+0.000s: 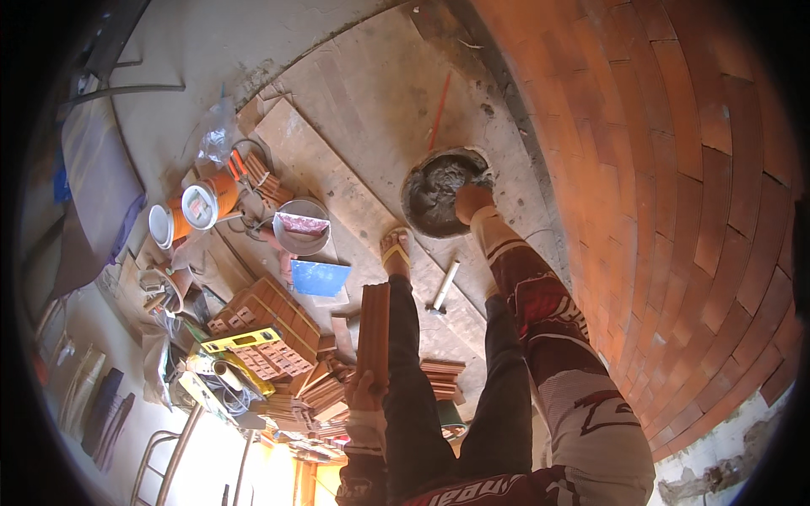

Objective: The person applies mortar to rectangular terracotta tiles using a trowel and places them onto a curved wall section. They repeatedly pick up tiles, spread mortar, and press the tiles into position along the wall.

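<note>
Left hand (pixel 365 392), lower centre of the frame: fingers closed around the lower part of a long, ridged terracotta brick (pixel 375 329), which stands lengthwise in the frame, its free end toward the centre. Right hand (pixel 473 202), just right of upper centre: curled, at the right side of a round tub (pixel 478 157) of wet grey mortar (pixel 445 179); cannot tell whether it grips a tool, fingers partly hidden.

Surroundings: a hammer (pixel 445 285) with a pale handle lies below the tub, near a long plank (pixel 325 173) running diagonally from the upper left. A sandalled foot (pixel 395 246) rests on the plank. Left of it, a blue board (pixel 321 278) lies just below a pale bucket (pixel 304 247). Two orange buckets (pixel 215 196) stand farther left. Lower left: a strapped brick stack (pixel 274 308), with a yellow spirit level (pixel 240 340) beside it. A curved-looking terracotta brick wall (pixel 675 211) fills the right side; the curve matches fisheye bending.
</note>
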`<state>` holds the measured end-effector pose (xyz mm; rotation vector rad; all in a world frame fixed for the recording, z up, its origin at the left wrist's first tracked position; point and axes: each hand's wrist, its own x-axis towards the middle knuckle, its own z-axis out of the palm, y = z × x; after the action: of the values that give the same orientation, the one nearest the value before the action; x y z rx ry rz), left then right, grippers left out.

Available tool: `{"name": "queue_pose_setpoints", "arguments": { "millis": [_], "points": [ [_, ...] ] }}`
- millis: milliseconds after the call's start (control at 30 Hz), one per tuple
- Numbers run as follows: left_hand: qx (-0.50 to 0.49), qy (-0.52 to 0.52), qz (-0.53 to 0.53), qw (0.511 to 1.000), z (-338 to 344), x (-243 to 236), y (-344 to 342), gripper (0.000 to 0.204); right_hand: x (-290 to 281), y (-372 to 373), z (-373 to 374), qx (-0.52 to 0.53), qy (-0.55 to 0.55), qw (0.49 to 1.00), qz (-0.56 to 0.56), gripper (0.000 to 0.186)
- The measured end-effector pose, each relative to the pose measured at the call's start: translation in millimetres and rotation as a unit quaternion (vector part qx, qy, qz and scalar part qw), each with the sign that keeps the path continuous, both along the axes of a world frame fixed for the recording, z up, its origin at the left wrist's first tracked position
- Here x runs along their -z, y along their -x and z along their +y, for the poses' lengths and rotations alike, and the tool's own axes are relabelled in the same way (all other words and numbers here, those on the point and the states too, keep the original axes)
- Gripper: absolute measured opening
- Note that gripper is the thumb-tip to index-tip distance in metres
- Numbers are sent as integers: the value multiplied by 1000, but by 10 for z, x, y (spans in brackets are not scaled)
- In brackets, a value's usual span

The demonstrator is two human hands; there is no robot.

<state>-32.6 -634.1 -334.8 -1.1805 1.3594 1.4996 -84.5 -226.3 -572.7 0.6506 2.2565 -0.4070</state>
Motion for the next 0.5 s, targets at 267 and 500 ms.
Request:
{"name": "queue_pose_setpoints", "arguments": {
  "millis": [267, 500],
  "points": [
    [-46, -6, 46, 998, -135, 101, 1, 37, -226, -473, -614, 57, -8, 997, 49, 23],
    [-44, -5, 12, 999, 77, 71, 5, 39, -426, -751, -590, 107, 51, 993, -27, 30]
  ]
}}
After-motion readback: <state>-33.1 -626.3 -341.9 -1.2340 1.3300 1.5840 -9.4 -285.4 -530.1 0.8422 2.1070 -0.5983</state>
